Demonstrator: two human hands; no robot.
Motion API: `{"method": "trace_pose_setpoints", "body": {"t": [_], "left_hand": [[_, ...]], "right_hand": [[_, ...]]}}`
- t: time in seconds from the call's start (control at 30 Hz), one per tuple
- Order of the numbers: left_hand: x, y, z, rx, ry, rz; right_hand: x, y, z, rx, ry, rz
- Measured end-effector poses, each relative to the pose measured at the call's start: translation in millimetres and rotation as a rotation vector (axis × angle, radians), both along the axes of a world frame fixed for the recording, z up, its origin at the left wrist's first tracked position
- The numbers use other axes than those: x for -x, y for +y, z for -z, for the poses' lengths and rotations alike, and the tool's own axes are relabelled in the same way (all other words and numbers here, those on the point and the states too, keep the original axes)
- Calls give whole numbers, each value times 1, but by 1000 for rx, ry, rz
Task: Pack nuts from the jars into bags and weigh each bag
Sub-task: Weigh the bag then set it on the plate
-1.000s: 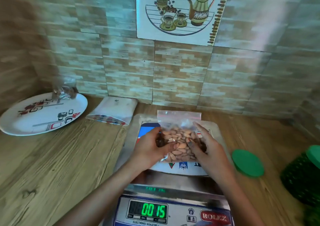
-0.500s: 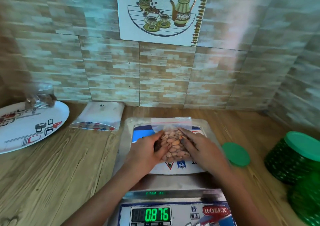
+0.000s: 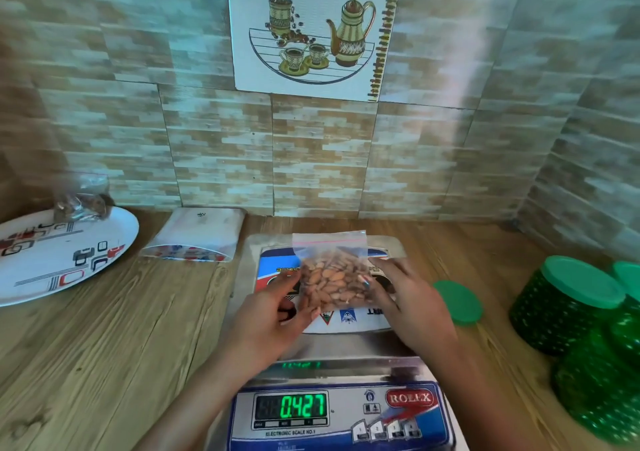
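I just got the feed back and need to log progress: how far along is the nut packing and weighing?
Done: one filled bag lies on the plate. In hand: a bag of almonds sits on the scale, display reading 0.427, left hand and right hand touching its sides, so that reading may not be settled. Left: green jars stand by, possibly more to pack; one lid lies loose.

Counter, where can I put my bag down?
Bare counter lies left of the scale, in front of the plate and pouch. The right is crowded: lid, jars. The bag, left hand and right hand cover the scale.
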State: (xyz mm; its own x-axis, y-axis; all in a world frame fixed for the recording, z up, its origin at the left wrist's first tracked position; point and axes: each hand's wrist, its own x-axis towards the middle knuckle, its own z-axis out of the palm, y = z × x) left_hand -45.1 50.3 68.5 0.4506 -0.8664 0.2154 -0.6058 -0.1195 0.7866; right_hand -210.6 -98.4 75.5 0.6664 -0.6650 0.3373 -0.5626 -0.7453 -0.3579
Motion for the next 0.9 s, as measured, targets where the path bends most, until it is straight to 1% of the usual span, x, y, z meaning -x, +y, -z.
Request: {"method": "trace_pose_setpoints", "body": {"t": [0.1,0.17,0.2,0.27,0.37,0.47,0.5,0.57,0.63,0.7,0.77,0.83,0.9], "left_hand": [[4,17,10,91,-48,-26],[8,29,18,177,-110,-95],[10,36,22,232,-143,-142],[15,53,33,326,-135,-248],[21,77,52,382,-108,-486],[23,98,74,311,11,-682],[23,106,82,287,40,-709],[21,120,100,212,42,-738],[20,132,117,73,-61,-769],[15,141,137,-119,-165,-757],[10,145,150,-285,-290,-680],[9,144,153,-353,-359,-600],[9,140,154,-368,-395,-585]], "right_hand": [[18,5,5,11,-117,2],[34,8,10,17,-200,30],[42,8,13,22,-236,50],[61,7,20,36,-307,103],[88,6,36,41,-351,224],[113,7,61,-36,-324,363],[121,6,74,-80,-280,405],[135,6,102,-125,-117,458],[147,8,131,-109,41,468],[154,14,147,-78,110,492],[154,18,147,-62,155,498],[154,18,146,-57,194,497],[154,17,145,-45,179,491]]}}
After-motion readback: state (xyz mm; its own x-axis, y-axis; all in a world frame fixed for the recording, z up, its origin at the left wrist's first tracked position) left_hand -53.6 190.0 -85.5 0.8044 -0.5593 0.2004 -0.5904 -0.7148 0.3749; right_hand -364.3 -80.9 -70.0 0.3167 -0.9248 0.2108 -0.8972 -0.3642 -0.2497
